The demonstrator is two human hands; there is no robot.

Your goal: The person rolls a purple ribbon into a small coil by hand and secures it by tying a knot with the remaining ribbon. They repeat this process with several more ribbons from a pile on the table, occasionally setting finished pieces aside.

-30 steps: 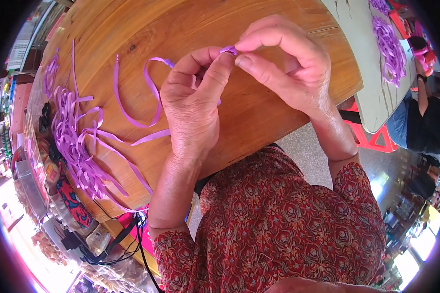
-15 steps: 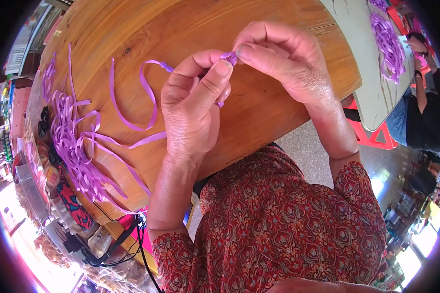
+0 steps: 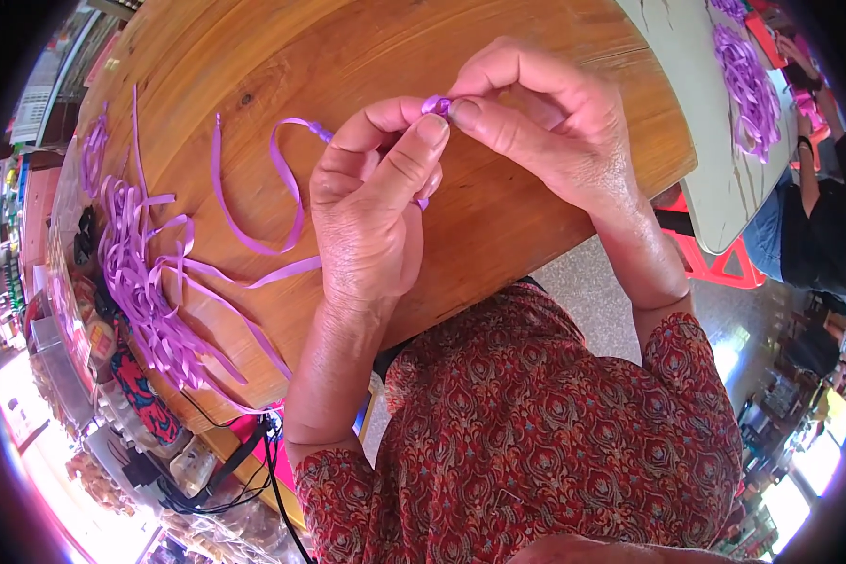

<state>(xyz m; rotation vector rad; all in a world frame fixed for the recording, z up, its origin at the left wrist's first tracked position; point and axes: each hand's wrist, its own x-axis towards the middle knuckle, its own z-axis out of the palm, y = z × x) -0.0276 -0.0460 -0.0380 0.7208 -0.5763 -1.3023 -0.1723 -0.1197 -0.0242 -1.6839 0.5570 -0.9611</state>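
Observation:
Between my two hands, above the wooden table, is a small loop of purple ribbon. My left hand pinches it between thumb and forefinger, the other fingers curled in. From the right, my right hand pinches the loop's other side with thumb and fingertip. A knotted bit of ribbon shows beside my left knuckles, with a curved tail lying on the wood. Another strand runs behind my left wrist.
A tangled heap of purple ribbons lies on the table's left side. At the upper right, a pale table bears another ribbon bundle; a co-worker's arm is beside it. Black cables hang at the lower left edge.
The ribbon between my fingertips has turned from a folded bit into a rounder, more open loop. My right fingers have shifted slightly. The co-worker's hand has moved at the far right.

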